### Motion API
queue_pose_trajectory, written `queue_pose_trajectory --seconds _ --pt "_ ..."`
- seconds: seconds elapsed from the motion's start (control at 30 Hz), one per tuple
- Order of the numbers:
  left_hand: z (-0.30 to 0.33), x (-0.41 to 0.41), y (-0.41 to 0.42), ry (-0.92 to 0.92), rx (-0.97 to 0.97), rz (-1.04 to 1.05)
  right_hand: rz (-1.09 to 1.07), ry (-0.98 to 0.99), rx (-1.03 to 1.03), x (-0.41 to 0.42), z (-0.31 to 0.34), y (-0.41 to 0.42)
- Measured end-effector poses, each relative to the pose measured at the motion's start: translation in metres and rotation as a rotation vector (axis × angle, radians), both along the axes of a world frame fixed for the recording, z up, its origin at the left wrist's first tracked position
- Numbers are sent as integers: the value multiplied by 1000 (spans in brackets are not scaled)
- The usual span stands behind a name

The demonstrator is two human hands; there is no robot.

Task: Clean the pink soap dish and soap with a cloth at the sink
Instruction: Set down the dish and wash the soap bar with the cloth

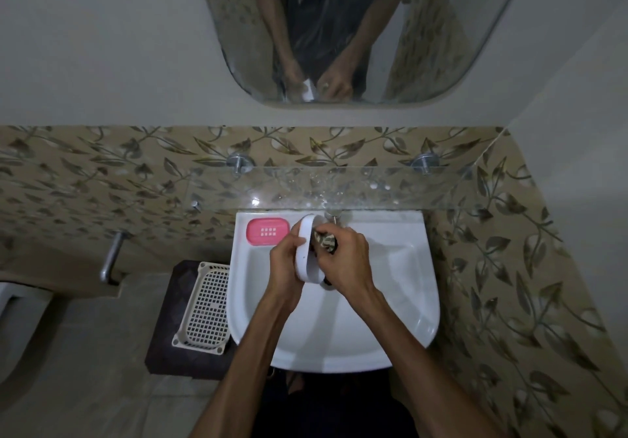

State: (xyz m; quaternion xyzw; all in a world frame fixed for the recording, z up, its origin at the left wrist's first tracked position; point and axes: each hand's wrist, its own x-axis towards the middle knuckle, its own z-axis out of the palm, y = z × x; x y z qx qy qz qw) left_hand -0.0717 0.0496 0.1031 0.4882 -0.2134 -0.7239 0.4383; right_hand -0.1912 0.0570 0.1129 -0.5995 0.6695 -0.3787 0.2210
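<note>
Over the white sink [390, 301] my left hand [285, 261] grips a white oval tray [306, 250], the soap dish's outer part, held on edge. My right hand [346, 261] holds a dark patterned cloth [324, 241] bunched against the tray's inner side. The pink slotted insert of the soap dish [268, 231] lies flat on the sink's back left ledge, apart from both hands. No soap bar shows in this view.
A tap [334, 215] stands at the sink's back, right behind the tray. A glass shelf [339, 186] hangs above it, under a mirror [356, 29]. A cream perforated basket [207, 308] sits on a dark stool left of the sink. A toilet [13, 329] is at far left.
</note>
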Motion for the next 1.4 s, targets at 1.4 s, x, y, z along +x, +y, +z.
queue_pose_trajectory --seconds 1.4 --pt "10 -18 -7 -118 -93 185 -33 -17 -291 11 26 -20"
